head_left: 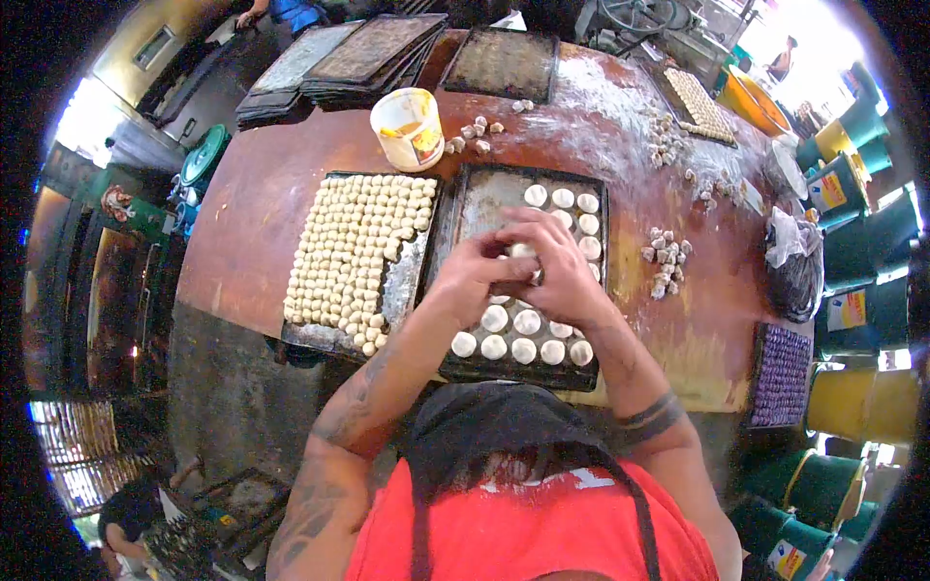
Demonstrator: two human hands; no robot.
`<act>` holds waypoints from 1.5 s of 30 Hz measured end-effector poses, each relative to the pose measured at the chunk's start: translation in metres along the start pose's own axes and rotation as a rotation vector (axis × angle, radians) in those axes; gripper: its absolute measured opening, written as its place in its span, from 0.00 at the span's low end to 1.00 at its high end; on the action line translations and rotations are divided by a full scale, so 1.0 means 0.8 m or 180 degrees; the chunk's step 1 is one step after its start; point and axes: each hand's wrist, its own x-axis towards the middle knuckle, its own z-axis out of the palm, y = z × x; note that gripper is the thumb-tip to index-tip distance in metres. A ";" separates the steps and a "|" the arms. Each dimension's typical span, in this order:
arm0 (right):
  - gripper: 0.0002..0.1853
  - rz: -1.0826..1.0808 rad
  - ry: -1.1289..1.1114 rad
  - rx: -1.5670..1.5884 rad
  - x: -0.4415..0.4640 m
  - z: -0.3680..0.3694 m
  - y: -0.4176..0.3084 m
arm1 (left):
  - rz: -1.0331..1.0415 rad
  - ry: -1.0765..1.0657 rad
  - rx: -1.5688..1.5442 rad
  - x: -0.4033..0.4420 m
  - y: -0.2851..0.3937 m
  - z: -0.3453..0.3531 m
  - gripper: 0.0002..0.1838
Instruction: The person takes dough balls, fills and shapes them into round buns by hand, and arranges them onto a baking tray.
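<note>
My left hand (473,279) and my right hand (560,269) meet above a dark baking tray (475,198), fingers curled in toward each other. Whatever they pinch between them is hidden by the fingers. Flattened round dough pieces (524,350), whitish and smooth, lie in rows on this tray, around and below the hands. To the left, a second tray (399,290) is packed with small pale dough balls (344,242); bare metal shows along its right side.
Behind the trays stands a white plastic bucket (407,131) with orange smears. Small floury lumps (666,261) lie in clusters on the wooden table (262,203). Stacked trays (373,53) sit at the far left; a purple-filled tray (783,373) and a black bag (794,266) are at right.
</note>
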 end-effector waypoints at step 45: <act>0.19 0.2278 0.0622 -0.0823 -0.121 -0.053 0.245 | 0.0627 0.1804 0.1579 0.043 -0.046 -0.154 0.12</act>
